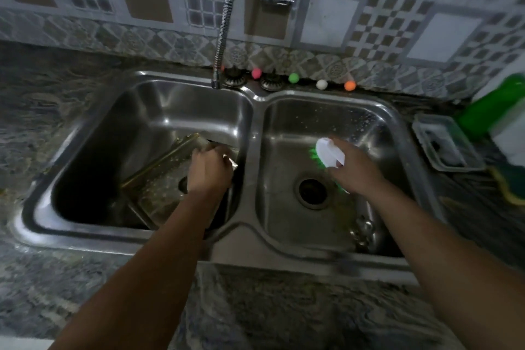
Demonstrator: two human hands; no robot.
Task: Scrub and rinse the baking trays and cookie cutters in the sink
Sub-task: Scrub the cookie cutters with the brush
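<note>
From the head view we see a grey stone counter (pixel 284 307), a patterned tile wall and a shiny steel sink (pixel 250 239) with 2 bowls. 4 small coloured balls (pixel 293 78) sit behind it. Our left hand (pixel 208 170) grips 1 speckled gold baking tray (pixel 159 176), tilted in the left bowl. Our right hand (pixel 355 170) holds 1 white brush with green bristles (pixel 329 152) over the right bowl. We can read no writing.

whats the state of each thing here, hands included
left hand: grips the baking tray's edge
baking tray: tilted in the left basin, soiled
right hand: holds the scrub brush
scrub brush: lifted over the right basin
faucet hose: no water visible
right drain: open
</note>
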